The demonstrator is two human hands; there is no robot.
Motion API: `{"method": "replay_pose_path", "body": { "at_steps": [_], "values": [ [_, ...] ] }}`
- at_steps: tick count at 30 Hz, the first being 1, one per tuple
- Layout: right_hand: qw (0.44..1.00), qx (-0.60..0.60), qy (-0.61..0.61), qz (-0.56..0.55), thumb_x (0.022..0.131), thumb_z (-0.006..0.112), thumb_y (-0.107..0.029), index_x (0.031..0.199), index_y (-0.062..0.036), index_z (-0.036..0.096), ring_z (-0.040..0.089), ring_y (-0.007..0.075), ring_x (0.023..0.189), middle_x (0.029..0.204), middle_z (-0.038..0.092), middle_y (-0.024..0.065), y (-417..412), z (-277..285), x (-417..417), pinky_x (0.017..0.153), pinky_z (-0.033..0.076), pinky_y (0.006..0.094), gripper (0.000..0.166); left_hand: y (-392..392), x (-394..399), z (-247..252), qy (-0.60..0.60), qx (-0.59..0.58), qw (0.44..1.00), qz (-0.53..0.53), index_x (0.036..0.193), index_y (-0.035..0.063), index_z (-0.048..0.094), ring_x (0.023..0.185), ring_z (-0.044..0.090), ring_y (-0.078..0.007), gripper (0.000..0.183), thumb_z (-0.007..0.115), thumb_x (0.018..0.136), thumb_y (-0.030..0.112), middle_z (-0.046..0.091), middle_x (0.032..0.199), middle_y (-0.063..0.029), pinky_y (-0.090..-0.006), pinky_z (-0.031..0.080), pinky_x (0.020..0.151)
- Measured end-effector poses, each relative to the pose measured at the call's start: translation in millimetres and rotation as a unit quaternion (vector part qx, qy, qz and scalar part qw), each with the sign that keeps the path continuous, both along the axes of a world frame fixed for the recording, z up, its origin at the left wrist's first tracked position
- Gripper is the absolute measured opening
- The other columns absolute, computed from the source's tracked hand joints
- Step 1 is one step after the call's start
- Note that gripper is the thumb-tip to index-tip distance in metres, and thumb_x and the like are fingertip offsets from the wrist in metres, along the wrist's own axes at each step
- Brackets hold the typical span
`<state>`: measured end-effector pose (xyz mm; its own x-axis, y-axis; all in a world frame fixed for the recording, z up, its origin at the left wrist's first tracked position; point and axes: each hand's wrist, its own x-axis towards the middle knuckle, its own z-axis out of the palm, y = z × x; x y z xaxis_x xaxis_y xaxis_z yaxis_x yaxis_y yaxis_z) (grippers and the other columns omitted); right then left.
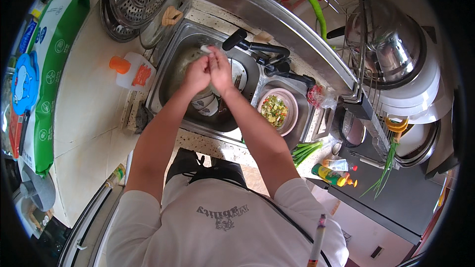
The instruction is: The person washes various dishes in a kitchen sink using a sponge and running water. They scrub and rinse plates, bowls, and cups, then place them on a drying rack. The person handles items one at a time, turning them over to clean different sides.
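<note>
My left hand (197,73) and my right hand (220,67) meet above the left basin of a stainless steel sink (243,120). A small white object (205,48), too small to name, shows at the fingertips of my right hand. The fingers of my left hand are curled against my right, and what lies inside them is hidden. Below my hands are patterned ceramic bowls (208,108), partly covered by my wrists. A white plate (239,74) with chopsticks (238,80) lies at the basin's right. The black faucet (272,50) reaches over from the right, its head beside my right fingers.
A pink colander (293,118) of chopped vegetables (274,111) stands in the right basin. Left of the sink is an orange-capped plastic jug (133,72). Green onions (306,152) and bottles (328,175) lie at right. A metal rack rail (297,15) crosses above the faucet.
</note>
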<state>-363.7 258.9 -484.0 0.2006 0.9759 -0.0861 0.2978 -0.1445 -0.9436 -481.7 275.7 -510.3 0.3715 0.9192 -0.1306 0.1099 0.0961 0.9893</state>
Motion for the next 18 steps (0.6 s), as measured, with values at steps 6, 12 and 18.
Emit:
{"method": "replay_pose_path", "body": {
  "at_steps": [6, 12, 18],
  "values": [
    [0.972, 0.161, -0.163, 0.057, 0.109, 0.038, -0.023, 0.146, 0.0035, 0.05, 0.034, 0.0413, 0.149, 0.152, 0.046, 0.0272, -31, -6, -12, 0.124, 0.024, 0.0457, 0.047, -12, -2, -5, -0.183, -0.133, 0.963, 0.144, 0.116, 0.0029, 0.066, 0.097, 0.066, -0.0121, 0.022, 0.057, 0.097, -0.004, 0.072, 0.11, -0.0062, -0.0278, 0.052, 0.087],
    [0.964, -0.034, 0.263, -0.022, 0.111, 0.034, -0.034, 0.114, 0.0002, 0.065, 0.068, 0.0206, 0.089, 0.103, 0.07, 0.0101, 7, -21, 27, 0.082, 0.054, 0.0374, 0.046, -40, 9, 13, -0.089, 0.0, 0.995, 0.04, 0.12, -0.0011, 0.06, 0.097, 0.066, -0.0092, 0.02, 0.061, 0.1, 0.001, 0.073, 0.107, -0.0069, -0.0257, 0.051, 0.083],
    [0.971, -0.178, 0.154, -0.049, 0.107, 0.037, -0.029, 0.119, -0.0012, 0.064, 0.067, 0.031, 0.095, 0.107, 0.069, 0.0186, 24, -22, 41, 0.085, 0.052, 0.0428, 0.041, -24, -13, 47, 0.184, 0.223, 0.95, -0.12, 0.106, 0.0067, 0.06, 0.087, 0.063, -0.0476, 0.015, 0.066, 0.094, 0.016, 0.067, 0.089, -0.0237, -0.0515, 0.051, 0.07]
  ]
}}
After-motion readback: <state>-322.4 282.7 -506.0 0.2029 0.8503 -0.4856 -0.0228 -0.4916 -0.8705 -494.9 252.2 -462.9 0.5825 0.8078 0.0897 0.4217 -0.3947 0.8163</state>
